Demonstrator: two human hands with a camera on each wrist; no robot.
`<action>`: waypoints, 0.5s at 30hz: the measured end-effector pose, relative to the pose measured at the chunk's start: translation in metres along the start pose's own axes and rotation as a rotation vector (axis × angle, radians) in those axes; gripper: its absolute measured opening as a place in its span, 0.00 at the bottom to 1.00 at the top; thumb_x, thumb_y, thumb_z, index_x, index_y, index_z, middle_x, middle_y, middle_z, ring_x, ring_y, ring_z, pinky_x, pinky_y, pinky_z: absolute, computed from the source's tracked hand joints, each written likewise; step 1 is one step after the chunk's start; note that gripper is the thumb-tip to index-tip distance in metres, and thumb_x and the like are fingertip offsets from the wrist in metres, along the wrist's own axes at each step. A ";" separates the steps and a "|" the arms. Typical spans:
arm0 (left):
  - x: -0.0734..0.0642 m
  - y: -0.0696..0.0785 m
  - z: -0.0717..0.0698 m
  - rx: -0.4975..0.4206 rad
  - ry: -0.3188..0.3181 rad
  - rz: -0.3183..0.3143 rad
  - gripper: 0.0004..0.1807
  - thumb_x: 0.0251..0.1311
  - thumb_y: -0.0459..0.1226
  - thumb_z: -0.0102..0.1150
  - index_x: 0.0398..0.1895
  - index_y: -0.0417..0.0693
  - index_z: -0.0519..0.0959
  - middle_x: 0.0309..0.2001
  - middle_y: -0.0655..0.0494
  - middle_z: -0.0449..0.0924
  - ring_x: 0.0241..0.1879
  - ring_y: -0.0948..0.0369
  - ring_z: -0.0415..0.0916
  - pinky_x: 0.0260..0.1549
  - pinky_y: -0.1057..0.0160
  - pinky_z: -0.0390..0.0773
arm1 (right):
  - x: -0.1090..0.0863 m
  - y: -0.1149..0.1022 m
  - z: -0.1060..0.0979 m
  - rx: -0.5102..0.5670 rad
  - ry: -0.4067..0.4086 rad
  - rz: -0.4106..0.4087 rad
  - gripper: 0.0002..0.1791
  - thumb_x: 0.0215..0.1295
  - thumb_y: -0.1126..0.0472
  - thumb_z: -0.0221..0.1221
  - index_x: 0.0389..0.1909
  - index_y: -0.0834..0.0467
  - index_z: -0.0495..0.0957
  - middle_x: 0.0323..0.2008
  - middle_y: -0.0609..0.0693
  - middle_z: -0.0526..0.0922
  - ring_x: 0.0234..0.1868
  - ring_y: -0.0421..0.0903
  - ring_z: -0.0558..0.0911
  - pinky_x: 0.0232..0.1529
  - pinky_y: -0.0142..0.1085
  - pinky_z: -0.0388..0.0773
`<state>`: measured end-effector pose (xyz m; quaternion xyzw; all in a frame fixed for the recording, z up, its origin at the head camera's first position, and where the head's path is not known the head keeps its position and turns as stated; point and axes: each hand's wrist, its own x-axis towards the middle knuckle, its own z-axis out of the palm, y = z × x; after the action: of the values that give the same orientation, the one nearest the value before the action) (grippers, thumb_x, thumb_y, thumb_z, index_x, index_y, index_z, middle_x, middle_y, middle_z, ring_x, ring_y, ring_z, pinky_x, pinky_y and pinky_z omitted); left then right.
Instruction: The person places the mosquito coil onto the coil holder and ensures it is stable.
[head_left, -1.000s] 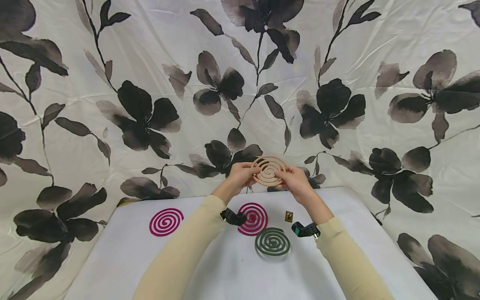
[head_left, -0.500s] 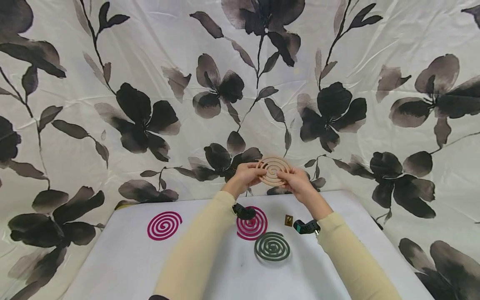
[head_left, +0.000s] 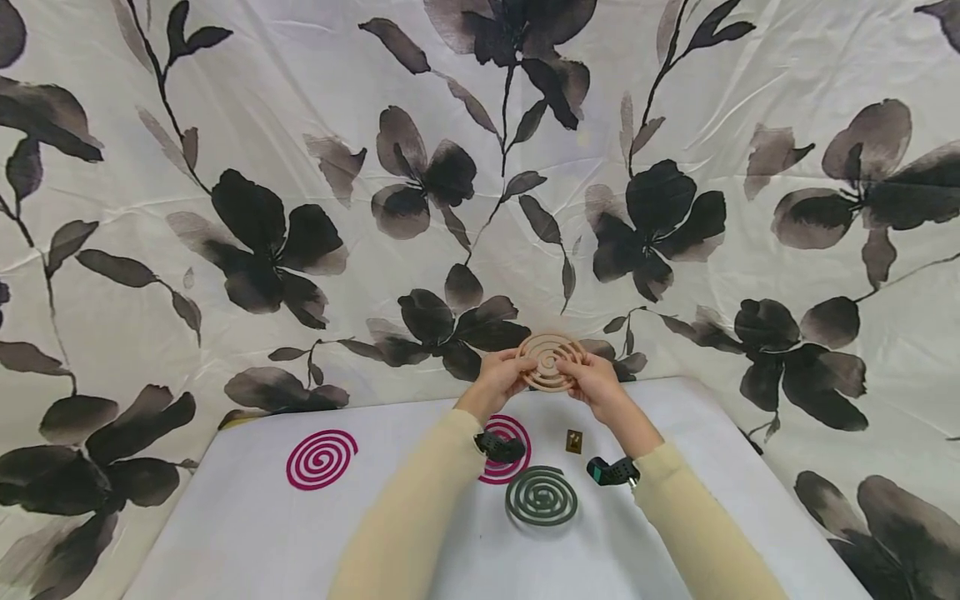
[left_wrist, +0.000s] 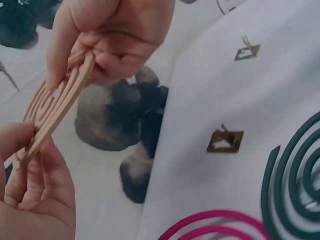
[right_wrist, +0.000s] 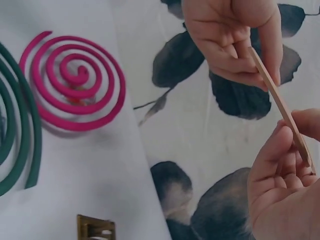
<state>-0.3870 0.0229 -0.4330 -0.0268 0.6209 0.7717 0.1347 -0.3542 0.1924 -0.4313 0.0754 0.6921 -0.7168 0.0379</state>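
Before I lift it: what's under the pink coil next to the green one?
Under that pink coil, the white table shows through its gaps, with a small reddish piece near the center. Its full shape and whatever the bands cover are hidden.

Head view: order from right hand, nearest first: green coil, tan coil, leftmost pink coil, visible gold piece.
1. Tan coil, held in right hand
2. Gold piece, below that hand
3. Green coil, lower left
4. Leftmost pink coil, far left

The sleeves (head_left: 408,500) are plain cream, the wrist straps (head_left: 501,448) black — a teal patch (head_left: 595,471) marks the right one
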 end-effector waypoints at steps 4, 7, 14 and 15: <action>-0.002 -0.009 0.006 -0.040 0.003 -0.014 0.21 0.60 0.29 0.62 0.58 0.34 0.74 0.34 0.53 0.79 0.27 0.66 0.77 0.28 0.71 0.79 | 0.002 0.011 -0.005 0.002 0.027 0.012 0.12 0.67 0.59 0.61 0.42 0.63 0.73 0.21 0.47 0.75 0.18 0.37 0.72 0.19 0.26 0.72; -0.001 -0.019 0.009 -0.077 -0.004 -0.018 0.22 0.60 0.28 0.62 0.58 0.33 0.74 0.35 0.53 0.79 0.29 0.66 0.77 0.30 0.70 0.80 | 0.004 0.020 -0.008 0.017 0.048 0.021 0.12 0.66 0.59 0.63 0.41 0.62 0.73 0.21 0.46 0.75 0.17 0.36 0.71 0.18 0.26 0.71; 0.004 -0.047 0.010 -0.153 -0.023 -0.027 0.19 0.60 0.27 0.60 0.55 0.31 0.74 0.34 0.52 0.79 0.28 0.66 0.77 0.29 0.71 0.79 | 0.006 0.038 -0.013 0.019 0.064 0.030 0.11 0.66 0.60 0.62 0.40 0.62 0.73 0.19 0.46 0.72 0.18 0.37 0.69 0.19 0.27 0.69; 0.005 -0.051 0.009 -0.160 -0.021 -0.033 0.19 0.60 0.26 0.60 0.55 0.31 0.74 0.33 0.52 0.78 0.28 0.66 0.76 0.29 0.71 0.79 | 0.006 0.040 -0.013 0.010 0.061 0.032 0.10 0.66 0.61 0.62 0.40 0.63 0.73 0.20 0.46 0.72 0.18 0.37 0.69 0.19 0.27 0.68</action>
<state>-0.3783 0.0425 -0.4801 -0.0395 0.5555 0.8167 0.1512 -0.3533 0.2040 -0.4717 0.1085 0.6881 -0.7169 0.0278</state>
